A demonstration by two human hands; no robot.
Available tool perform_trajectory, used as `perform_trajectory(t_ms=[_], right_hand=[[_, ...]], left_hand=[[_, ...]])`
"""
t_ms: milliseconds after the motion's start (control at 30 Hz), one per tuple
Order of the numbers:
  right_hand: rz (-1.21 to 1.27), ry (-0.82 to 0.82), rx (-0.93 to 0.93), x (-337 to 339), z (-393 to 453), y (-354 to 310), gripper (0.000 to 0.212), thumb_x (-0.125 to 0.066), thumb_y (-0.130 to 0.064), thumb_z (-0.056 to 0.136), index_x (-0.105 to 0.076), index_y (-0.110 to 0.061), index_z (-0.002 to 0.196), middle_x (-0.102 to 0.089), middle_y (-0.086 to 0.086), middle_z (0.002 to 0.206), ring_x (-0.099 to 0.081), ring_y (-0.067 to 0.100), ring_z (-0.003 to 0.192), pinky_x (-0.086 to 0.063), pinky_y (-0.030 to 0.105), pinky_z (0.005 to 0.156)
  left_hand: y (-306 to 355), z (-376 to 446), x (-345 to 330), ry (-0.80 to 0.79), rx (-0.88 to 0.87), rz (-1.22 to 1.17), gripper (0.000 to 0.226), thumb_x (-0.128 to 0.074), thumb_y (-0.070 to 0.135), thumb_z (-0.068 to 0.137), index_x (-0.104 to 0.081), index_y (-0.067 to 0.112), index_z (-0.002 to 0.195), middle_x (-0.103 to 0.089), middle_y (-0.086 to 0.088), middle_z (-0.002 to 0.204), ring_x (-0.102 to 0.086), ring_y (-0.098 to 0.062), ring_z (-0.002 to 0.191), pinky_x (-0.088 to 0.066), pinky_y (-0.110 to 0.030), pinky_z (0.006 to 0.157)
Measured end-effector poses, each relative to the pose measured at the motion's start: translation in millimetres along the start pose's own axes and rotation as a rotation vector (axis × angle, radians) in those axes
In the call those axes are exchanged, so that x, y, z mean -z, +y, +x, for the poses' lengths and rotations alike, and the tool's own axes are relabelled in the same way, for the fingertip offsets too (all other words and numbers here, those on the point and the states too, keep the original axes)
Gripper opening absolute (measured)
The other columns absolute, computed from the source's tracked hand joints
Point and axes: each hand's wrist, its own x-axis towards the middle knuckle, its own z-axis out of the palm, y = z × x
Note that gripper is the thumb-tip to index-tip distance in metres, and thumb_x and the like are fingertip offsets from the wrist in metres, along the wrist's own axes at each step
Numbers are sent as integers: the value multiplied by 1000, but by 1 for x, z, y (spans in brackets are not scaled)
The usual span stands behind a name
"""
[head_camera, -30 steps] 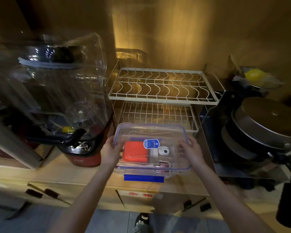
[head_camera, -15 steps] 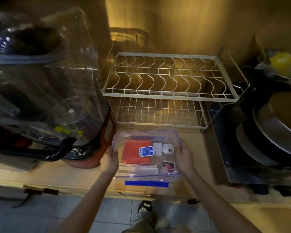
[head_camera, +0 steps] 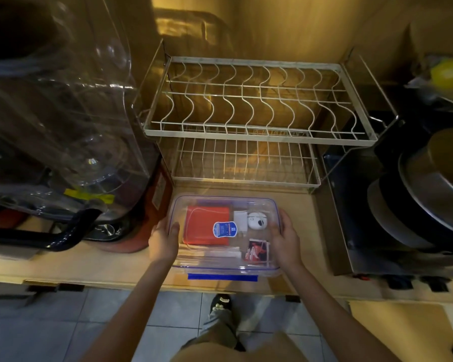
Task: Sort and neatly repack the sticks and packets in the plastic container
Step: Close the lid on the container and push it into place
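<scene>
We hold the plastic container (head_camera: 224, 202) by its two short ends, left hand (head_camera: 163, 240) and right hand (head_camera: 285, 240) with fingers pressed flat against the walls, so it stays level near the front edge of the counter (head_camera: 89, 265). Its lid is on; the red packet (head_camera: 207, 228) and pale sticks (head_camera: 209, 253) inside probably wait for opening.

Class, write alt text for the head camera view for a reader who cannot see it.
Two hands, left hand and right hand, grip the sides of a lidded clear plastic container on a wooden counter. Inside lie a red packet and pale sticks; an empty wire dish rack stands behind.
</scene>
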Motion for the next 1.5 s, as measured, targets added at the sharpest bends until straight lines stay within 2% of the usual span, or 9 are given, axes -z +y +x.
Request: perform_trajectory(t_ms=[133, 300, 567, 733, 833, 1000, 1167, 1300, 1500], right_hand=[[-17, -31, 29, 6, 0, 0, 35, -46, -25, 96, -39, -27, 131, -62, -5, 104, -66, 9, 85, -55, 17, 57], [-99, -3, 100, 1, -2, 3, 33, -41, -26, 97, -42, -26, 130, -59, 5, 122, -64, 18, 102, -59, 41, 80], [-211, 38, 94, 7, -7, 9, 31, -38, -32, 96, -42, -31, 127, -59, -1, 120, -62, 16, 104, -57, 42, 84], [-794, 281, 210, -3, 7, -11, 40, -54, -18, 86, -46, -9, 125, -49, 13, 133, -43, 28, 125, -36, 40, 106], [-934, 56, 394, -17, 21, -34, 49, -53, -23, 87, -42, -10, 132, -45, 12, 139, -37, 27, 132, -28, 39, 111], [-1023, -354, 505, -53, 60, -60, 49, -40, -44, 94, -42, -13, 132, -52, 9, 135, -48, 26, 121, -37, 37, 99], [-1140, -433, 326, -67, 80, -62, 70, -25, -73, 83, -59, -16, 104, -68, 8, 102, -61, 25, 93, -44, 35, 74], [-1236, -444, 300, -71, 82, -62, 79, -20, -81, 77, -62, -16, 91, -68, 6, 86, -61, 24, 83, -42, 32, 67], [-1187, -328, 486, -69, 74, -58, 74, -30, -70, 83, -54, -10, 120, -54, 10, 124, -45, 24, 120, -41, 36, 94]], left_hand=[[-2, 0, 7, -41, 18, -63, 40, -53, 20, 91, -52, 2, 127, -58, -20, 127, -52, -35, 119, -41, -42, 101], [-1, -6, -2, -5, 10, -51, 46, -52, 27, 91, -45, 0, 128, -53, -23, 129, -50, -38, 118, -41, -44, 97], [1, -11, -15, 31, -60, 70, 41, -44, 28, 94, -45, -1, 123, -52, -28, 123, -49, -43, 114, -42, -45, 91], [2, -10, -14, 24, -53, 49, 40, -45, 27, 94, -46, -2, 121, -52, -29, 124, -50, -43, 114, -43, -46, 94], [4, -11, -14, 28, -49, 35, 40, -47, 27, 94, -46, -1, 122, -52, -28, 125, -51, -41, 115, -43, -44, 95], [4, -10, -14, 33, -41, 39, 40, -47, 25, 94, -46, -2, 123, -52, -28, 124, -49, -40, 116, -42, -40, 93], [4, -10, -15, 48, -25, 49, 39, -48, 25, 93, -46, -3, 121, -52, -28, 123, -50, -40, 114, -42, -42, 91], [2, -9, -16, 60, -16, 36, 38, -50, 25, 93, -47, -2, 119, -54, -27, 121, -52, -40, 110, -43, -41, 87], [4, -10, -15, 36, -7, 29, 40, -48, 26, 93, -45, -1, 122, -51, -26, 125, -51, -38, 114, -42, -40, 90]])
